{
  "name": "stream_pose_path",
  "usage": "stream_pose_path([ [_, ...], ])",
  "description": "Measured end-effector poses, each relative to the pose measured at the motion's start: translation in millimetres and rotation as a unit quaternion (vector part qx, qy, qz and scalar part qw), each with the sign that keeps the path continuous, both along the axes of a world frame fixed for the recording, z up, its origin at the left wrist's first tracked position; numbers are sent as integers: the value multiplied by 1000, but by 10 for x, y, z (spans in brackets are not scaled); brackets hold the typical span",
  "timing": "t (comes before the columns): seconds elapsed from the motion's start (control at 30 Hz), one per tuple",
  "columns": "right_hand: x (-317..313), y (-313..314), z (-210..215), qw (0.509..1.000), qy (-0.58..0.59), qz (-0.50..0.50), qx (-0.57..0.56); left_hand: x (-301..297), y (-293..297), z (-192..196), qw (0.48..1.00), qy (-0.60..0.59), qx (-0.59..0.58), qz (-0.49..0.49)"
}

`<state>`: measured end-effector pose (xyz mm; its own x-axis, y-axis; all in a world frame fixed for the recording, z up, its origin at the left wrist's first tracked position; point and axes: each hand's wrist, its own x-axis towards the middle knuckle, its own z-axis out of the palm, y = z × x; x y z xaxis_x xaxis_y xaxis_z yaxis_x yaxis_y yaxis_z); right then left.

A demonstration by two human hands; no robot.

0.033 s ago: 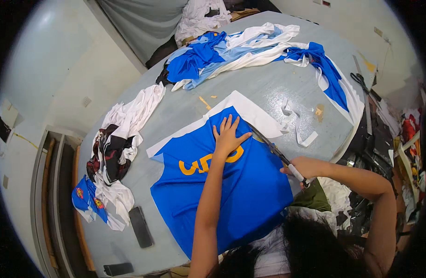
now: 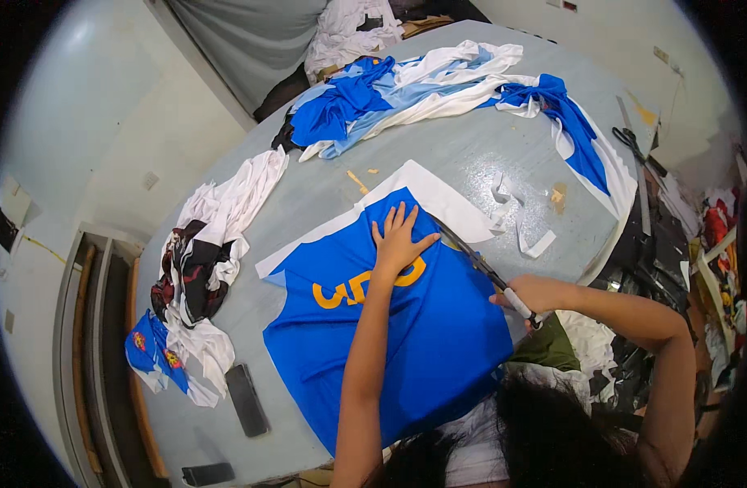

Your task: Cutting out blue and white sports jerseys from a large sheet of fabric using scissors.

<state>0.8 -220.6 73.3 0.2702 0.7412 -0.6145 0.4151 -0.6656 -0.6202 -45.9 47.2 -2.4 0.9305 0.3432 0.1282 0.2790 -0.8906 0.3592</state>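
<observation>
A blue fabric panel [image 2: 422, 342] with yellow lettering is spread over the table, with a white border [image 2: 451, 199] along its far edges. My left hand [image 2: 399, 246] lies on the panel near its far corner, fingers spread, pressing the cloth. In my right hand [image 2: 528, 297] is a pair of long-bladed scissors [image 2: 483, 266], its handles wrapped in white. The blades run along the panel's right edge, between blue and white, tips near my left hand's fingertips. Right of the blades, a thin white offcut strip [image 2: 520, 224] curls on the table.
Blue and white garments [image 2: 349, 102] are heaped along the far side of the grey table [image 2: 308, 191]. White and dark cloth [image 2: 215, 244] lies left, near a dark phone [image 2: 246, 398]. Another pair of scissors [image 2: 629, 142] and a metal ruler [image 2: 643, 203] rest at the right edge.
Almost nothing differs. The whole view has shifted very slightly, while both hands, the scissors and the panel keep their places.
</observation>
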Motion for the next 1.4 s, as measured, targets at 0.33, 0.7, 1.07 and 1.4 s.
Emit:
stream_pose_path([
  [0.33, 172, 111, -317, 994, 99, 5, 52, 62, 91, -75, 999, -10, -37, 0],
  [0.7, 88, 334, -228, 986, 140, -86, -22, 68, 64, -79, 999, 4, -35, 6],
  [1.07, 21, 455, -53, 976, 179, -123, -25, 55, 95, -93, 1000, 5, -27, 10],
  [1.4, 174, 349, -279, 988, 12, 90, 122, 74, 39, -50, 999, 8, -32, 4],
])
